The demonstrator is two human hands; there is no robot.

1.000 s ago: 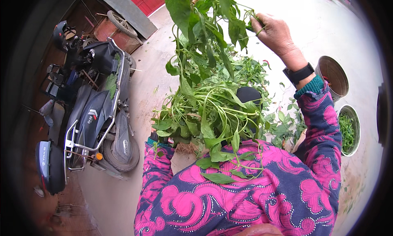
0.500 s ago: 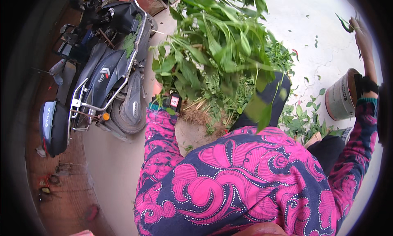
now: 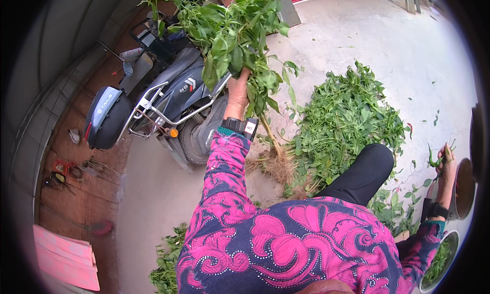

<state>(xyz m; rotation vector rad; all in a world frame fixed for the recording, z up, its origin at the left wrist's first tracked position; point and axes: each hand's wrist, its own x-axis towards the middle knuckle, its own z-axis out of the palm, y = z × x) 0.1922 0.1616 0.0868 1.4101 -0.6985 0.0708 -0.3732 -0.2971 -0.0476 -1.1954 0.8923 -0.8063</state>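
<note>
My left hand (image 3: 238, 92) is closed around the stem of an uprooted leafy pepper plant (image 3: 229, 39). Leaves spread above the hand toward the scooter, and the pale stem runs down to a tangle of brown roots (image 3: 275, 166) near the floor. Out at the right, my right hand (image 3: 447, 167) has its fingers closed on green chili peppers (image 3: 433, 159), which poke out beyond the fingers. That hand is beside a bucket (image 3: 464, 187). Just right of the left hand's plant lies a broad pile of cut leafy plants (image 3: 347, 120).
A dark electric scooter (image 3: 184, 87) with a rear box (image 3: 107, 115) stands at the left. Below the bucket is a basin (image 3: 451, 243) of green pieces. More greenery (image 3: 171, 258) lies at lower left, near a pink cloth (image 3: 66, 256). My bent knee (image 3: 375, 164) juts toward the pile.
The view has shifted. My left hand has swung the plant left, toward the scooter, uncovering the pile and the roots. My right hand, still holding peppers, has come lower, close to the bucket.
</note>
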